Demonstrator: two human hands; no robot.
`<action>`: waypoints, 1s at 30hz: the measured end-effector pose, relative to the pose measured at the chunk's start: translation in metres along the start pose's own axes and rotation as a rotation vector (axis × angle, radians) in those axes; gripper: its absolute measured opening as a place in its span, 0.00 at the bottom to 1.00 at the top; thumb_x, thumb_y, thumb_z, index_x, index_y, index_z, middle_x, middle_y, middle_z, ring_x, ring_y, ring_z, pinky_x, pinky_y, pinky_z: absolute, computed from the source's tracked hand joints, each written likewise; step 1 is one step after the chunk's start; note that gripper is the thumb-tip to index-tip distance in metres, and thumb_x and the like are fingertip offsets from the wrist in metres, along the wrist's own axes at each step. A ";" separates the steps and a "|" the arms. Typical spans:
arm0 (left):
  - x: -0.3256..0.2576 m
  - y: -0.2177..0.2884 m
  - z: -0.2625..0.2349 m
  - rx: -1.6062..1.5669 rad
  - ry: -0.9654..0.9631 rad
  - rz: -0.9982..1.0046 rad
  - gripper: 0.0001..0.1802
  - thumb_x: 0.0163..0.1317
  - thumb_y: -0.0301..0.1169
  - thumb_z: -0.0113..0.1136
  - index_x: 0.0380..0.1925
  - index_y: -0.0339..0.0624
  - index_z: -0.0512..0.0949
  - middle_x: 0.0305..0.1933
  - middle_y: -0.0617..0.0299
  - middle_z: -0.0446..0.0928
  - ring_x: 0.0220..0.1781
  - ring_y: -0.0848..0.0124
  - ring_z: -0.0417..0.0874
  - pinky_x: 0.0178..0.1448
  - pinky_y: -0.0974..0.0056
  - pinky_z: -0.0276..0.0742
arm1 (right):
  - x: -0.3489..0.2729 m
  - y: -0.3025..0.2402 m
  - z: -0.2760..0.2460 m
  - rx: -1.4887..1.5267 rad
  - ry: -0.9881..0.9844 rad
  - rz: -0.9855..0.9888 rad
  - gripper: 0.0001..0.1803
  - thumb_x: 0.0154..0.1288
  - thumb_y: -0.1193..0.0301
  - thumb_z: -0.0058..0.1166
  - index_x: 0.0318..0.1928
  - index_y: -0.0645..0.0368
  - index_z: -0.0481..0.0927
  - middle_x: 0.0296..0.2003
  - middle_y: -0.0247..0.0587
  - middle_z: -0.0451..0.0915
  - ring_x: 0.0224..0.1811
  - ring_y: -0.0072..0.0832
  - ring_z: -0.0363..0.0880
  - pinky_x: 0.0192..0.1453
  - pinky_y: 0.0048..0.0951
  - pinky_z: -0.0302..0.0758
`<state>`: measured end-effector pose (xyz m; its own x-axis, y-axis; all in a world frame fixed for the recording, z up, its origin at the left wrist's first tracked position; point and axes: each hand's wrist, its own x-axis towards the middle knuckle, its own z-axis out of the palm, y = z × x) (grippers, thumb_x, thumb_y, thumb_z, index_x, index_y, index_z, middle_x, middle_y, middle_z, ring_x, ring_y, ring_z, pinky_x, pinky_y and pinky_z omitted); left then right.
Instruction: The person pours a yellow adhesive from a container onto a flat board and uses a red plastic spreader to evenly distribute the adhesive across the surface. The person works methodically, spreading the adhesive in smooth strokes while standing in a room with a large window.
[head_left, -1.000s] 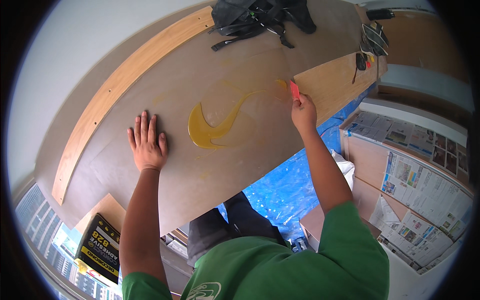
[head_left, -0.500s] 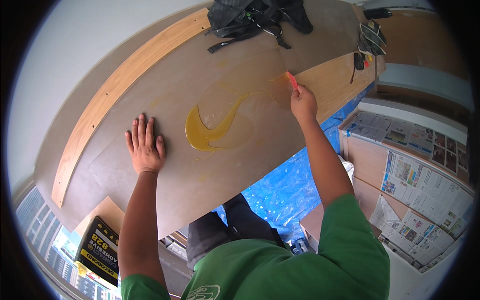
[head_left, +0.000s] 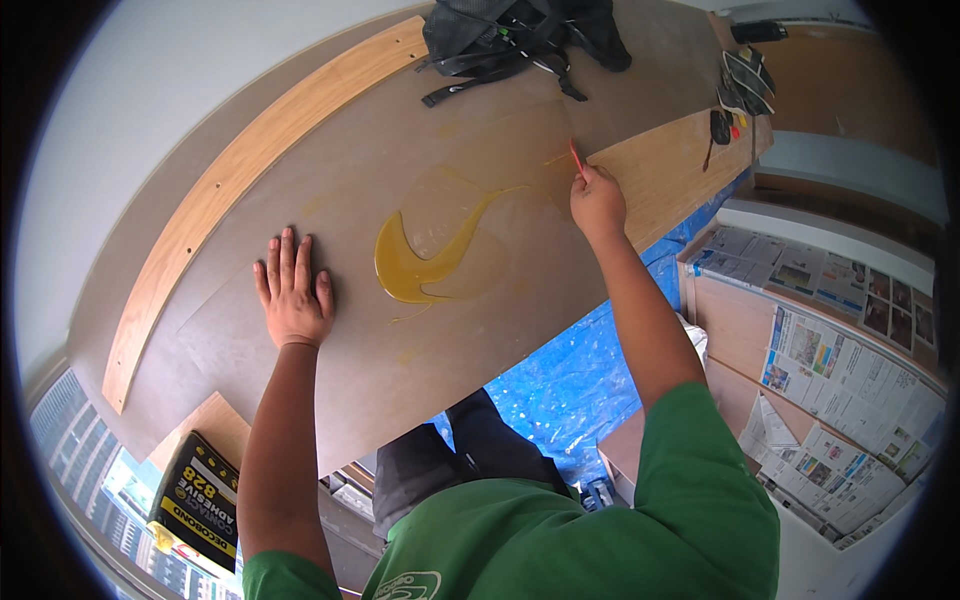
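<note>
- The red scraper (head_left: 576, 158) jutted forward from the right grip (head_left: 600, 205), which was clamped on it.
- The yellow puddle (head_left: 400, 272) lay on the grey-brown sheet (head_left: 380, 390), between the two grips.
- A wooden board (head_left: 665, 180) lay just right of the scraper; a black backpack (head_left: 490, 45) lay farther ahead, near a long wooden strip (head_left: 240, 160).
- The left grip (head_left: 297, 305) rested flat, fingers slightly apart; the right arm reached forward.

tee (head_left: 560, 540) is grn w/ short slvs (head_left: 705, 460) & wht chest print (head_left: 408, 586), trousers (head_left: 425, 470) v. dk.
</note>
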<state>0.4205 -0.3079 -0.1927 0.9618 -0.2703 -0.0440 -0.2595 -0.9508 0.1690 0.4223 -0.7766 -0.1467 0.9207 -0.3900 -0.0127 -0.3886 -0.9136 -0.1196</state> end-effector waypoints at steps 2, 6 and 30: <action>-0.001 -0.001 0.000 0.001 -0.004 -0.008 0.31 0.72 0.44 0.44 0.74 0.57 0.62 0.82 0.66 0.53 0.84 0.63 0.49 0.85 0.47 0.36 | -0.004 -0.012 -0.006 -0.007 -0.078 -0.059 0.10 0.67 0.70 0.50 0.41 0.60 0.83 0.41 0.49 0.84 0.45 0.49 0.82 0.48 0.47 0.80; -0.001 -0.002 0.000 -0.002 0.000 -0.002 0.31 0.72 0.44 0.44 0.74 0.57 0.62 0.82 0.66 0.53 0.84 0.63 0.49 0.85 0.47 0.36 | 0.007 -0.007 -0.015 0.045 0.013 0.059 0.10 0.67 0.69 0.50 0.39 0.61 0.82 0.40 0.51 0.83 0.45 0.51 0.82 0.47 0.49 0.79; -0.001 -0.003 0.001 -0.014 0.010 -0.001 0.31 0.72 0.44 0.44 0.74 0.57 0.62 0.82 0.66 0.53 0.83 0.63 0.50 0.84 0.47 0.37 | -0.053 -0.021 -0.023 0.184 -0.119 -0.176 0.12 0.63 0.75 0.53 0.46 0.61 0.81 0.42 0.47 0.83 0.46 0.51 0.79 0.52 0.47 0.77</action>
<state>0.4199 -0.3052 -0.1939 0.9629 -0.2678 -0.0343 -0.2574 -0.9489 0.1826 0.3808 -0.7395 -0.1205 0.9754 -0.2009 -0.0905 -0.2193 -0.9258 -0.3081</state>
